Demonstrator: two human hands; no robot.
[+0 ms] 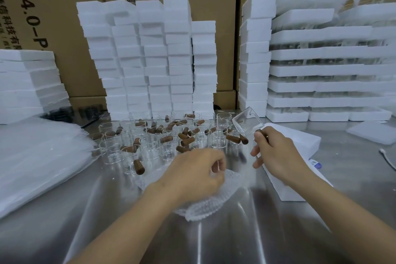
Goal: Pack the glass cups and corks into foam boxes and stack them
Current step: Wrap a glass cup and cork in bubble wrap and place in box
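My right hand (pixel 278 156) fingers grip a tilted glass cup (pixel 248 121) near the foam box (pixel 304 146). Left hand (pixel 197 172) fingers pinch bubble wrap (pixel 203 207) on the desk (pixel 235 240), loose corks (pixel 187 141) just behind.

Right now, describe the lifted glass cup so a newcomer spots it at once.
Find the narrow stack of white foam boxes right of centre on the steel table. Just in front of its base, at the right edge of the cluster of clear glass cups, the right hand holds one clear glass cup. It alone is lifted and tilted; its neighbours stand upright.
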